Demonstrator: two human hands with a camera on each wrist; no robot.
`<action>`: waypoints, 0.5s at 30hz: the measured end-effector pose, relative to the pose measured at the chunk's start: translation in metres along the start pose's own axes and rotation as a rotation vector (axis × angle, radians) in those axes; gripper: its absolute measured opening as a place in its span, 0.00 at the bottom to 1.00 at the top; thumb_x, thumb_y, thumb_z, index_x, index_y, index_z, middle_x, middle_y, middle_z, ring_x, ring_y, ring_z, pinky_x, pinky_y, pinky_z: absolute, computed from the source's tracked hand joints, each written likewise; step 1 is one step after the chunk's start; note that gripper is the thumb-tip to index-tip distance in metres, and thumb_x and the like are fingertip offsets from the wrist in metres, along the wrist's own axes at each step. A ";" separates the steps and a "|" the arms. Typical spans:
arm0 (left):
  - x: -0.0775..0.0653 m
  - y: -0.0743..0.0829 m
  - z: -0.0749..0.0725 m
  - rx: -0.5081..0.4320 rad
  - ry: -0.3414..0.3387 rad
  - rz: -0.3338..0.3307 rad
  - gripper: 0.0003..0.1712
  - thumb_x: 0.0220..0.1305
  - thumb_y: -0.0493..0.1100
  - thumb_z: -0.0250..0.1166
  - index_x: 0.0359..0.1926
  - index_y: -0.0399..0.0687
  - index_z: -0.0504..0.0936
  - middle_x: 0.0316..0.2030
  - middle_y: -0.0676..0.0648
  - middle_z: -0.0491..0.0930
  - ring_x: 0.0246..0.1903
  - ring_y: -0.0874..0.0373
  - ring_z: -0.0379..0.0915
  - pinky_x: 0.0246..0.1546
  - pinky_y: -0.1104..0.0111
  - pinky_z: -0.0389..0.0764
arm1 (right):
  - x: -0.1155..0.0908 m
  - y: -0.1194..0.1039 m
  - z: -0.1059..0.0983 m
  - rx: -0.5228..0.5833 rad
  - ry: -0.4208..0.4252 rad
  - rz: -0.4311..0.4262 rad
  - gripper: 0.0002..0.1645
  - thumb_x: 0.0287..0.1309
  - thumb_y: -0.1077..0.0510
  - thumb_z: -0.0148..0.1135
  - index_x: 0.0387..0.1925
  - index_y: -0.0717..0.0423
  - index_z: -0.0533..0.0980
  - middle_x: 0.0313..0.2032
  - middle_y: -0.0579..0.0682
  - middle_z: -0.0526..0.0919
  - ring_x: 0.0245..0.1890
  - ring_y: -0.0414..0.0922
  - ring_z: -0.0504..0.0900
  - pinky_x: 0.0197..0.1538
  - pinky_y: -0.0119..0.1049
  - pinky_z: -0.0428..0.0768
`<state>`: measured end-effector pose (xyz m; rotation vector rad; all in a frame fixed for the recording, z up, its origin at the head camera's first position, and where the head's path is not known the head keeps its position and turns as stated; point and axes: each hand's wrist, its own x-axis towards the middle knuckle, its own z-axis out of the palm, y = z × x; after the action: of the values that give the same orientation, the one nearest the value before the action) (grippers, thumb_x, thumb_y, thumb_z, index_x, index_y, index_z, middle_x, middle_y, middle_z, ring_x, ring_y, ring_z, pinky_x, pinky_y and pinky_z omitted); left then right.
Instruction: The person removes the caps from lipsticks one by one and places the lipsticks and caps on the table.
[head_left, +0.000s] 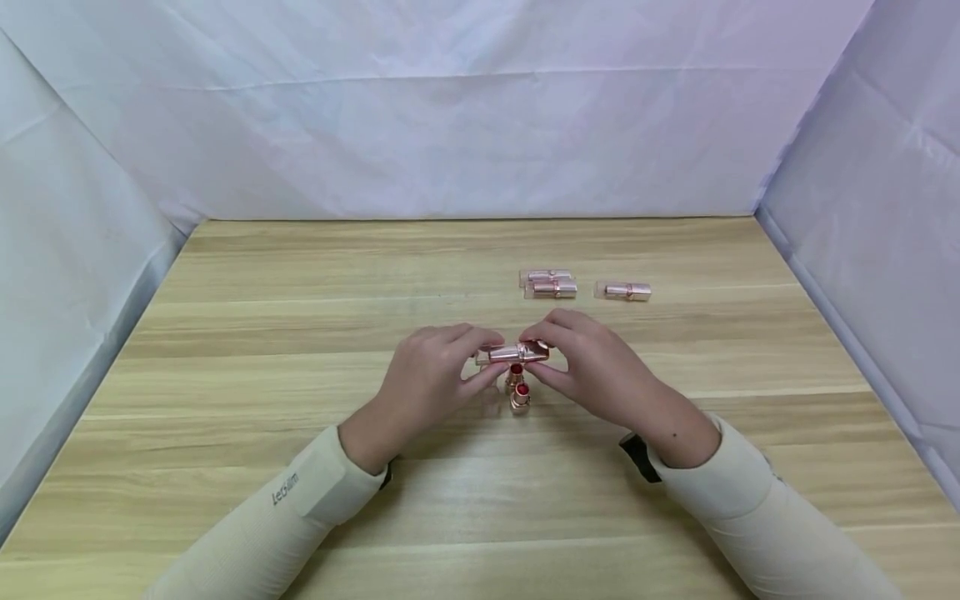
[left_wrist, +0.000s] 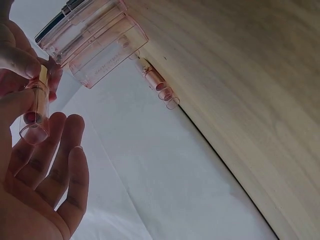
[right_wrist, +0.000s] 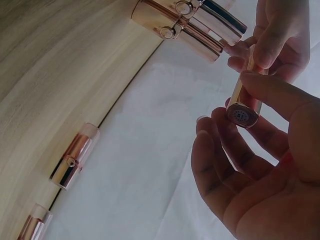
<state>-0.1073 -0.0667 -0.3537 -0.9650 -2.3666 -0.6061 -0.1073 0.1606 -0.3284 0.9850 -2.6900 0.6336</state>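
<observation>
A rose-gold lipstick [head_left: 508,353] with a clear cap is held sideways between both hands above the table. My left hand [head_left: 429,367] pinches the capped end between thumb and finger. The base end is pinched by the thumb and finger of my right hand [head_left: 596,367]; a round label [right_wrist: 242,116] shows on its bottom. Just nearer to me, two lipsticks stand upright without caps, red tips up: one front lipstick [head_left: 521,402] and one back lipstick [head_left: 514,377], partly hidden. Clear caps [left_wrist: 107,60] stand beside them on the left.
Farther back on the wood-grain table [head_left: 262,350] lie two capped lipsticks side by side, the nearer lipstick [head_left: 553,289] overlapping the other in view. Another capped lipstick [head_left: 628,292] lies to their right. White cloth [head_left: 480,142] walls border the back and sides.
</observation>
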 end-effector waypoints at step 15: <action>0.000 0.000 0.002 -0.006 0.014 0.017 0.15 0.58 0.51 0.74 0.43 0.51 0.85 0.36 0.54 0.88 0.30 0.63 0.84 0.31 0.67 0.82 | -0.002 -0.005 0.000 -0.027 0.004 -0.025 0.13 0.53 0.55 0.76 0.41 0.50 0.85 0.34 0.45 0.83 0.32 0.38 0.77 0.33 0.31 0.77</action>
<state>-0.1075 -0.0656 -0.3554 -0.9802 -2.3431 -0.6119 -0.1031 0.1582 -0.3274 1.0080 -2.6717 0.5923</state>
